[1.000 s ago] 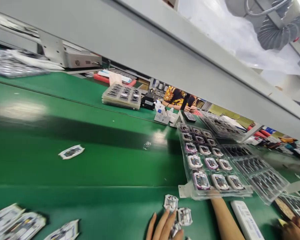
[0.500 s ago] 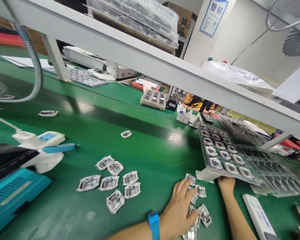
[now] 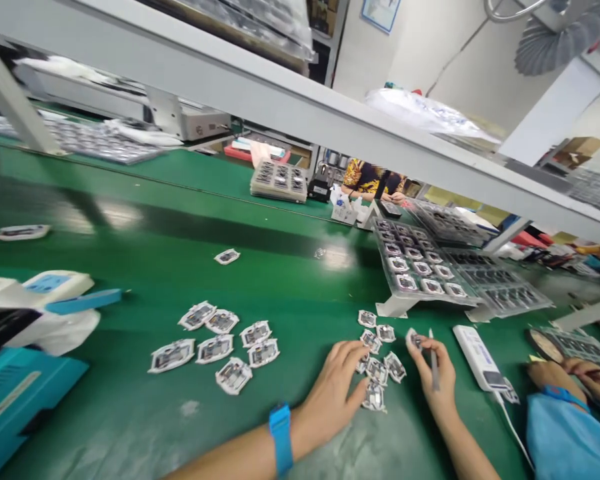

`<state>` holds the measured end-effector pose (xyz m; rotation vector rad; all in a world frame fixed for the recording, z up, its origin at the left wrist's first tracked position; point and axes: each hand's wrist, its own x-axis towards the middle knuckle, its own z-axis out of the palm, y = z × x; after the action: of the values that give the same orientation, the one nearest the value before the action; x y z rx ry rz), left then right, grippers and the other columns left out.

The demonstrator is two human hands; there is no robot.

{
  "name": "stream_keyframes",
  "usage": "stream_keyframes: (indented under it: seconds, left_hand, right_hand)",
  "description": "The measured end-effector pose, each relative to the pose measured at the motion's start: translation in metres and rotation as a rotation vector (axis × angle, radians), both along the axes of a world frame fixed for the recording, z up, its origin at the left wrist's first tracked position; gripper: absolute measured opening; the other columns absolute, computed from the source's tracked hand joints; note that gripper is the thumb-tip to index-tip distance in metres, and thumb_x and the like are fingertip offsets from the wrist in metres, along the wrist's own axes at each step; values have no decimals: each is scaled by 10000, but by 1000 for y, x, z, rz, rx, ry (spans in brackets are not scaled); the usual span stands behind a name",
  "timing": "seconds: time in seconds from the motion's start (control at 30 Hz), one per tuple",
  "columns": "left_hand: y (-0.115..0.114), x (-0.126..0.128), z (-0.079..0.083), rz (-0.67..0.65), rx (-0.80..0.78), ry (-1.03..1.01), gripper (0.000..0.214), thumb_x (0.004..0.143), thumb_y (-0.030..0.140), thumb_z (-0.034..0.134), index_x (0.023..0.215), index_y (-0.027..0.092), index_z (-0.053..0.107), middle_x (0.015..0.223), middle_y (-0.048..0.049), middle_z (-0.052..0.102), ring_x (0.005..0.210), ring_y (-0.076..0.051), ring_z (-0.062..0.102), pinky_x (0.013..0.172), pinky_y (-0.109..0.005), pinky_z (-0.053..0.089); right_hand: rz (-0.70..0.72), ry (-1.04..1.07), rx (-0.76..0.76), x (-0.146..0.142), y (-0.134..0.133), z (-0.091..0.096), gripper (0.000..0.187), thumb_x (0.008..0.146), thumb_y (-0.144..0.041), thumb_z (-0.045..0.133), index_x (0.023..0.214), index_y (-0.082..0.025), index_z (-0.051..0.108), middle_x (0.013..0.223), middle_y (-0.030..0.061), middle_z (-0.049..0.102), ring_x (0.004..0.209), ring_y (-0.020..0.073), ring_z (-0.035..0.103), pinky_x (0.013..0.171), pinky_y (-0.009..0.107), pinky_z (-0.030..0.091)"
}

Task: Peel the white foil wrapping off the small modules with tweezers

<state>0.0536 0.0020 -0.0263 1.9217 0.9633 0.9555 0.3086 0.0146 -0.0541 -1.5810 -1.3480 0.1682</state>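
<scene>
While left hand (image 3: 333, 383) sits half-open at the boards (image 3: 377, 371), right hand (image 3: 442, 377) pinches one plus a tool (image 3: 435, 368); boards seem light, stiff, kinda fragile, best edge-held.

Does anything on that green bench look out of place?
Slightly: one white-edged part lies alone behind a group of similar parts, and a tiny shiny scrap sits by itself farther right, too small to identify. No spill or damage is evident.

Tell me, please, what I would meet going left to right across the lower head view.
Teal box, seven white-framed circuit boards, left hand, right hand, long white corded device, co-worker's blue sleeve.
</scene>
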Motion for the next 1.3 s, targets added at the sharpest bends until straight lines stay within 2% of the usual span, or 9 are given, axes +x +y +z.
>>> stream_keyframes:
  seconds: [0.2,0.37,0.47,0.53,0.67,0.8,0.93,1.07,1.3]
  left_hand:
    - [4,-19,14,-51,-553,-278,462,879,345,530,1317,198,536,1046,-77,697,778,-190,603,707,-311,497]
    - [4,-40,34,39,-802,-401,497,820,396,616,1257,159,605,782,-21,678,647,-158,533,604,-268,418]
    - [1,-55,40,147,-861,-429,518,789,398,655,1236,141,609,703,-10,663,660,-165,526,603,-265,397]
    - [-1,-62,43,190,-892,-446,516,766,402,677,1203,134,625,737,-25,677,676,-166,529,613,-266,397]
    - [-2,-70,42,220,-958,-475,513,711,410,728,1132,125,657,776,-45,691,683,-166,533,613,-265,406]
    - [-4,-71,35,231,-989,-473,552,717,416,728,1178,131,624,727,-31,684,622,-150,521,560,-247,387]
    - [-8,-70,29,251,-975,-422,501,767,384,696,1209,170,598,803,-25,692,598,-124,518,532,-220,355]
    - [-9,-66,27,214,-938,-358,432,769,399,678,1122,153,640,656,7,641,583,-125,481,533,-218,339]
    - [-5,-63,29,203,-866,-294,491,722,412,680,1138,153,640,557,38,599,529,-134,470,536,-249,346]
  right_hand:
    - [563,-30,91,-79,-26,41,165,804,-240,736,877,-236,588,1005,79,691,975,243,653,868,403,509]
    - [784,-11,69,-119,-13,62,217,786,-291,770,936,-243,621,1028,81,704,985,242,653,863,389,516]
    - [772,183,-47,-127,-3,66,192,900,-329,638,1067,-239,609,1036,77,726,954,212,692,839,349,533]
    - [707,269,-130,-130,3,68,206,968,-343,516,1104,-229,620,889,48,746,836,191,711,777,325,539]
    - [606,119,-275,-137,16,61,255,949,-385,543,882,-212,718,777,42,706,796,204,675,766,344,517]
    - [551,-24,-358,-143,21,41,279,913,-334,591,685,-188,659,801,68,622,791,216,631,786,383,512]
    - [589,406,-399,-142,17,37,190,902,-389,592,926,-201,605,860,41,623,775,189,657,765,365,541]
    - [631,908,-452,-139,7,53,306,748,-421,779,820,-200,580,988,20,633,754,141,680,739,297,557]
    - [605,930,-444,-146,-2,57,282,618,-299,881,755,-189,661,768,19,730,707,163,681,685,281,542]
